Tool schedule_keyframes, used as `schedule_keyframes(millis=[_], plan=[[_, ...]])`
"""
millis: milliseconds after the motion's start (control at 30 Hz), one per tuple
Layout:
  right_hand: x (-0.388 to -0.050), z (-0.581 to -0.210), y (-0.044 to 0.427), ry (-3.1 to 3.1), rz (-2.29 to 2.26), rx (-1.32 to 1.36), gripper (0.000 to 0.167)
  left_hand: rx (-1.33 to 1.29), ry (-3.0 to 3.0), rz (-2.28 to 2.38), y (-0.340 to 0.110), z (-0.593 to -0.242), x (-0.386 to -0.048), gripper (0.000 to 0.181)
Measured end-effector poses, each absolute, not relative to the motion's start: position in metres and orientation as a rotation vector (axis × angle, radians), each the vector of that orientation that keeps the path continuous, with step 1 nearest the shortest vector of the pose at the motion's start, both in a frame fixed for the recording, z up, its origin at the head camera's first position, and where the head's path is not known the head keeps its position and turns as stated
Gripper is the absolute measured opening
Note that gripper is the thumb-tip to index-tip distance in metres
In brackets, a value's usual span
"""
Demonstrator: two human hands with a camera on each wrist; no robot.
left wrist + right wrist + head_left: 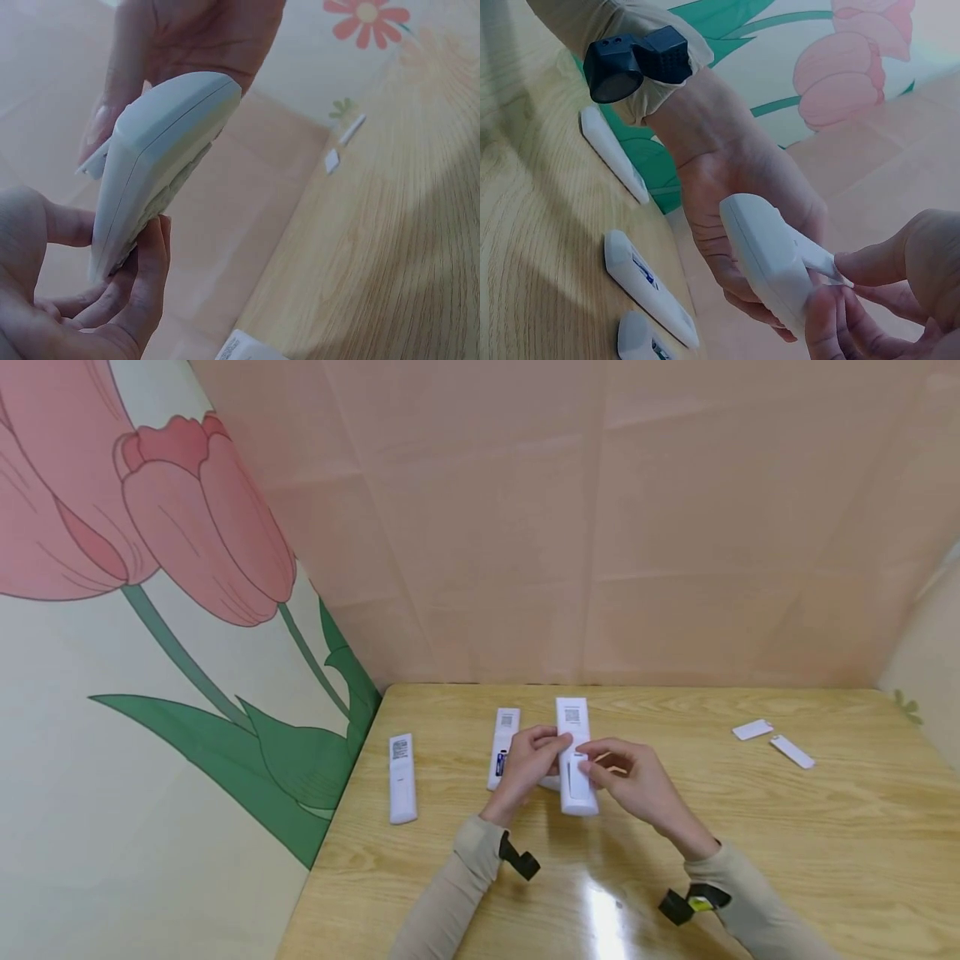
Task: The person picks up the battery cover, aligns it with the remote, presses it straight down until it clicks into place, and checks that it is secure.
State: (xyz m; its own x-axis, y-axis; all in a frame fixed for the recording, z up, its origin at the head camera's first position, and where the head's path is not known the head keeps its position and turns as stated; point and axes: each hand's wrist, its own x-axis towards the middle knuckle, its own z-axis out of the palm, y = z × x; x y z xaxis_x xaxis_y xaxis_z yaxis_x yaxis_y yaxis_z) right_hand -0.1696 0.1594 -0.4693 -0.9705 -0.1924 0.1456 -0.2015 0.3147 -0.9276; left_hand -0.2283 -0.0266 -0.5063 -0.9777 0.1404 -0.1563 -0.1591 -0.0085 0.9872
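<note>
A white remote (pixel 573 723) is held up over the table, its back with a printed code facing the head camera. The left hand (pixel 528 764) grips it by its sides, thumb on the back, fingers beneath the button side (pixel 178 180). Between thumb and fingers the right hand (pixel 633 777) pinches the top end of the battery cover (pixel 577 778). That cover stands tilted away from the remote's back, its lower end at the remote, as the right wrist view shows (pixel 814 256). Whether batteries lie under it is hidden.
A remote with its compartment uncovered and a blue battery (pixel 501 763) lies behind the left hand. Another white object, partly hidden (pixel 550 782), is beside it. Farther left lies a closed remote (pixel 402 785). Two loose covers (pixel 752 730) (pixel 792 752) lie at the right.
</note>
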Motion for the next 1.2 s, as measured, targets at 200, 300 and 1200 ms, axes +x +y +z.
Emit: schedule_keyframes(millis=[200,300,1200], plan=[[-0.1702,-0.4712,0.1592,-2.551,1.766,0.37,0.023,-0.018,2.038,2.095,-0.027,-0.5053,-0.2276,0.036],[-0.1707,-0.4715,0.1595,-2.553,1.765,0.371,0.023,-0.009,2.028,2.099,-0.0272,-0.5046,-0.2269,0.035],[-0.1729,-0.4788,0.1573,-2.532,1.655,0.351,0.018,-0.003,2.056,2.089,-0.0259,-0.4999,-0.2248,0.033]])
